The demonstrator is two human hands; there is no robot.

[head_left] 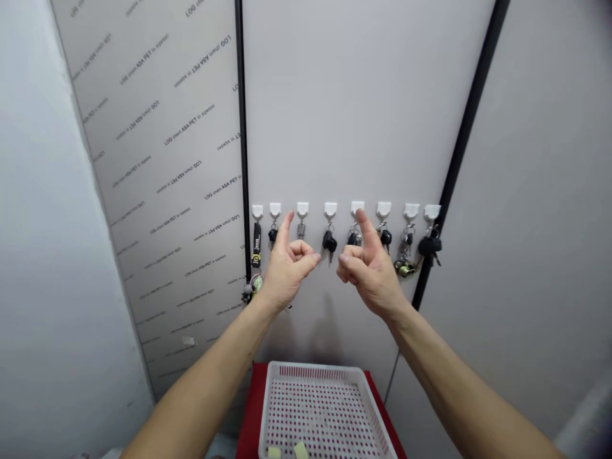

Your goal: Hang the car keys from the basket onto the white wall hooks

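Observation:
Both my hands are raised in front of a white panel, each with its index finger stretched out and the others curled. My left hand [285, 268] is empty, its fingertip near a white hook [303, 209]. The index finger of my right hand [370, 268], also empty, overlaps another white hook [357, 206]; I cannot tell whether it touches. A bunch of black keys [329, 241] hangs between the hands. To the left, a black lanyard strap [257, 237] with keys hangs down. More key bunches, such as the black keys [429, 245], hang at the right; some are partly hidden behind my hands.
Below stands a white perforated plastic basket [313, 368] on a red surface [253, 408], with small yellow pieces [300, 450] in it. Black vertical strips [242, 115] edge the panel. A printed board [167, 159] covers the wall on the left.

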